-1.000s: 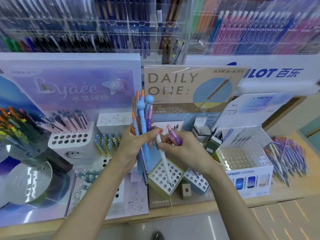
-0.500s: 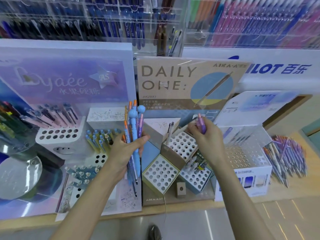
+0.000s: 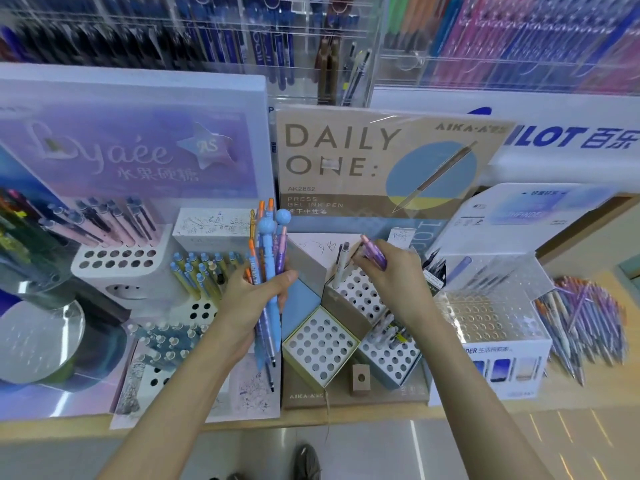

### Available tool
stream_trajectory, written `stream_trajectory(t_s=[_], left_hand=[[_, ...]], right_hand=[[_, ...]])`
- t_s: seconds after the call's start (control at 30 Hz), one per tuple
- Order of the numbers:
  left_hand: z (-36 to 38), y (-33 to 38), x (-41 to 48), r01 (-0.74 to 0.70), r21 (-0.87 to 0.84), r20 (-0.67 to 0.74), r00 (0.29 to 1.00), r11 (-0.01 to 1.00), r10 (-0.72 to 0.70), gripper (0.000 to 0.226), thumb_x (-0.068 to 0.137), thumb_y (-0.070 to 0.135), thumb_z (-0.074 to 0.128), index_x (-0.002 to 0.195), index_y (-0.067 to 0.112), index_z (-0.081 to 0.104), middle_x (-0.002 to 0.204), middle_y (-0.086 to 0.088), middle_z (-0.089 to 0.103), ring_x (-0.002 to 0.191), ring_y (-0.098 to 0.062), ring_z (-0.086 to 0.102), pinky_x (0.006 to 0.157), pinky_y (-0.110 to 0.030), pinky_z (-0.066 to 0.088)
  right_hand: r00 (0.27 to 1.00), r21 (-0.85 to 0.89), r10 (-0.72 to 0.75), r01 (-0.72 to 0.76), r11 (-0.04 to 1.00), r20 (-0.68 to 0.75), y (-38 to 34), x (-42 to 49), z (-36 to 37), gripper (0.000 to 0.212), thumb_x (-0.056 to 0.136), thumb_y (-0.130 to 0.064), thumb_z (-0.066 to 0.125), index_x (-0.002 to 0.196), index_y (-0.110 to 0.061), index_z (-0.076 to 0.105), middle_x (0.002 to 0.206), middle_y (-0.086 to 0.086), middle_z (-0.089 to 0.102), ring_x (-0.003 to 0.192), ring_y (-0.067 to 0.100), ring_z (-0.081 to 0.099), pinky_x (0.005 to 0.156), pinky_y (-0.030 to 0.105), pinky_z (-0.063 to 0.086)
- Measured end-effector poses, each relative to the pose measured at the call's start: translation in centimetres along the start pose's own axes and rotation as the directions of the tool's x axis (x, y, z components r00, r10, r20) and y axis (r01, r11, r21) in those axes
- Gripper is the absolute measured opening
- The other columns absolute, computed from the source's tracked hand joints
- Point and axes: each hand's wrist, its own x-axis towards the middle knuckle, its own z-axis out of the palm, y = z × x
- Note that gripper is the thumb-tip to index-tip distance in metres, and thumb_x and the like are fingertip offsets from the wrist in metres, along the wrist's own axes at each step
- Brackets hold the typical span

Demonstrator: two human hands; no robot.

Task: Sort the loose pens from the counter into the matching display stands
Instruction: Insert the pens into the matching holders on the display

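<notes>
My left hand (image 3: 252, 299) grips a bundle of pens (image 3: 268, 265) upright; my right hand (image 3: 391, 275) pinches a purple pen (image 3: 374, 252) above the tan stand (image 3: 360, 296), beside the white pen (image 3: 341, 268) standing in its hole. Purple likely belongs elsewhere, so I'd match it first, then lower it tip-down

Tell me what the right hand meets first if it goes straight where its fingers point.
Probably the pale pen standing in the tan holed block: the right hand, pinching a purple pen, points left toward it. Depth is unclear.
</notes>
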Motion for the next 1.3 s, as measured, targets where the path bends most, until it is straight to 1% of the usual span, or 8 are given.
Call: stream_trajectory(t_s=[0.17,0.4,0.63,0.73,0.83,1.07,1.17,1.3], left_hand=[[-0.2,0.2,-0.1,-0.011,0.006,-0.003,1.0,1.0,0.011,0.012,0.079,0.004,0.069,0.074,0.013,0.062,0.047,0.001,0.051,0.041,-0.011,0.046,0.044,-0.019,0.043],[-0.5,0.5,-0.7,-0.013,-0.03,0.016,1.0,0.999,0.014,0.01,0.07,0.012,0.075,0.075,0.017,0.068,0.063,-0.006,0.057,0.044,-0.011,0.048,0.046,-0.021,0.044],[-0.4,0.8,-1.1,-0.016,-0.006,0.022,1.0,1.0,0.017,0.014,0.072,0.008,0.073,0.067,0.021,0.07,0.057,-0.003,0.057,0.045,-0.011,0.048,0.046,-0.021,0.044],[-0.6,0.8,-1.2,-0.019,-0.003,0.014,1.0,1.0,0.019,0.014,0.079,0.002,0.069,0.075,0.016,0.068,0.058,-0.003,0.057,0.045,-0.011,0.048,0.047,-0.021,0.044],[-0.8,0.8,-1.3,-0.011,0.001,0.015,1.0,1.0,0.011,0.009,0.079,0.003,0.07,0.081,0.011,0.066,0.057,-0.003,0.056,0.046,-0.011,0.048,0.047,-0.021,0.044],[-0.8,1.1,-2.0,-0.019,-0.021,0.032,0.999,1.0,0.019,0.023,0.062,0.021,0.076,0.082,0.013,0.068,0.058,-0.002,0.058,0.045,-0.011,0.049,0.047,-0.021,0.045],[-1.0,1.3,-2.1,-0.026,-0.033,0.034,0.999,0.999,0.027,0.022,0.062,0.019,0.076,0.082,0.014,0.068,0.062,-0.003,0.06,0.045,-0.011,0.049,0.046,-0.022,0.045],[-1.1,1.8,-2.4,-0.045,-0.04,0.073,0.996,0.998,0.048,0.014,0.06,0.023,0.076,0.073,0.023,0.073,0.065,-0.005,0.059,0.046,-0.012,0.049,0.047,-0.022,0.045]], right_hand=[[0.996,-0.159,-0.075,0.083,0.984,0.056,-0.9,1.2,0.5,0.023,0.091,-0.022,0.062,0.076,-0.017,0.045,0.057,-0.011,0.037,0.055,0.017,0.04,0.047,0.022,0.023],[0.996,-0.082,-0.029,0.036,0.996,0.089,-0.6,0.8,0.8,0.018,0.091,-0.024,0.064,0.092,-0.008,0.056,0.071,0.004,0.053,0.068,0.03,0.055,0.058,0.036,0.038],[0.993,-0.055,-0.006,0.013,0.998,0.121,-0.6,0.4,0.3,0.016,0.09,-0.018,0.064,0.085,-0.018,0.049,0.064,-0.007,0.045,0.057,0.015,0.045,0.049,0.025,0.029],[0.997,0.172,0.017,-0.031,0.985,0.079,-0.9,-0.2,-0.5,0.018,0.089,-0.018,0.065,0.104,-0.024,0.057,0.076,-0.006,0.058,0.057,0.004,0.049,0.052,0.014,0.037],[0.999,0.382,0.053,-0.052,0.923,0.008,-1.6,-0.4,-1.1,0.027,0.087,-0.025,0.069,0.112,-0.03,0.062,0.085,-0.006,0.062,0.063,0.008,0.054,0.064,0.026,0.046],[0.998,0.362,0.07,-0.066,0.93,0.002,-2.6,0.1,-0.5,0.019,0.086,-0.024,0.071,0.104,-0.025,0.066,0.093,0.003,0.061,0.061,-0.005,0.05,0.062,0.019,0.035],[0.997,0.363,0.063,-0.04,0.931,-0.051,-3.1,-0.5,-1.1,0.026,0.087,-0.029,0.069,0.112,-0.028,0.061,0.089,-0.009,0.057,0.07,0.004,0.052,0.066,0.023,0.042],[0.997,0.734,0.075,-0.041,0.678,-0.013,-4.2,-2.0,-2.1,0.019,0.093,-0.037,0.055,0.102,-0.021,0.059,0.07,-0.006,0.055,0.046,0.01,0.039,0.043,0.021,0.034]])
